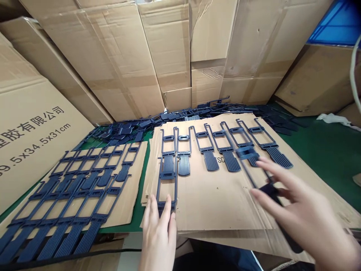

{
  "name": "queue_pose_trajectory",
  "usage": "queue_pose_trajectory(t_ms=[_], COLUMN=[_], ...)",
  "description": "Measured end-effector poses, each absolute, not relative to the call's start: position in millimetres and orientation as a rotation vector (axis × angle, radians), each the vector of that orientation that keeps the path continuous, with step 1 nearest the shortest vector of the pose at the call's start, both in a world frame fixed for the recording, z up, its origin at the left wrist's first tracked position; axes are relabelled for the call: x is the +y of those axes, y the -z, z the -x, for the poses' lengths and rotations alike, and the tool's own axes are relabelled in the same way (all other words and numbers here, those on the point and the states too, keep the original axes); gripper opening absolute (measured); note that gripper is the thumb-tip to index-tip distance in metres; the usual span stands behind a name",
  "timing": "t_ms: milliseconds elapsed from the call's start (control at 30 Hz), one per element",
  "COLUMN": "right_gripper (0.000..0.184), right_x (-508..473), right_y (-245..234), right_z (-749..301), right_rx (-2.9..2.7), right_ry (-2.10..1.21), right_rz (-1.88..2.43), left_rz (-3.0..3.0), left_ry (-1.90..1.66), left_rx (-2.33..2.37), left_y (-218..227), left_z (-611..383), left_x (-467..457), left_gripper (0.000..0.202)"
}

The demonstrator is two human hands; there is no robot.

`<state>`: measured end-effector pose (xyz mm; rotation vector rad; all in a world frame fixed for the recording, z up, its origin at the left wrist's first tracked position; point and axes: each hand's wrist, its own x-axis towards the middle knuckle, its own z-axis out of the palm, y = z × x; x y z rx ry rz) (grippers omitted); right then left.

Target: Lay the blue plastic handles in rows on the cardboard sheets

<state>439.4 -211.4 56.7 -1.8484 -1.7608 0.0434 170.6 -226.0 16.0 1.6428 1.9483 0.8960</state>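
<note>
My left hand [159,233] lies with fingers stretched out over the near end of a dark blue plastic frame piece [167,175] on the cardboard sheet [205,203]. Its lower end is hidden under that hand. Between the thumb and fingers of my right hand [299,207] is another such frame piece [248,152], tilted above the sheet and smeared by motion. Behind them a row of similar pieces lies on the sheet, each an open frame with a crossbar and a ribbed flat tongue, among them one ribbed piece [211,160] near the middle.
At left, a second cardboard sheet [126,209] bears two rows of the same pieces. A heap of loose dark blue parts [180,114] runs along the back of the green table [318,146]. Cardboard boxes [118,56] wall in the back and left. A white crumpled scrap [335,119] lies at right.
</note>
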Motion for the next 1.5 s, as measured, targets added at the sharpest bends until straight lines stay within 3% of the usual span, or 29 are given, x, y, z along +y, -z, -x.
queue_pose_trajectory(t_ms=[167,467,700,967,1167,1500], right_gripper=[0.046,0.047,0.054,0.075,0.093,0.094], right_x=[-208,-206,-216,-209,-196,-190], right_y=[-52,-56,-58,-66,-87,-92], right_z=[-389,-367,-334,-310,-299,-296], right_rx=[-1.927,-1.936,-2.024,-2.134,-2.404,-2.618], right_ry=[-0.291,-0.323,-0.552,-0.341,-0.412,-0.432], right_rz=[1.568,1.620,1.680,1.832,1.939,2.034], left_rz=[-1.743,-2.346,-2.550,-2.591,-2.555,-2.520], left_ry=[-0.887,-0.778,-0.706,-0.736,-0.705,-0.740], left_rx=[2.003,2.026,2.043,1.992,2.044,2.046], left_y=[-17,-4,-3,-8,-8,-11], left_z=[-168,-162,-160,-162,-162,-162], left_x=[-227,-227,-225,-226,-227,-228], left_gripper=[0.047,0.041,0.039,0.037,0.042,0.042])
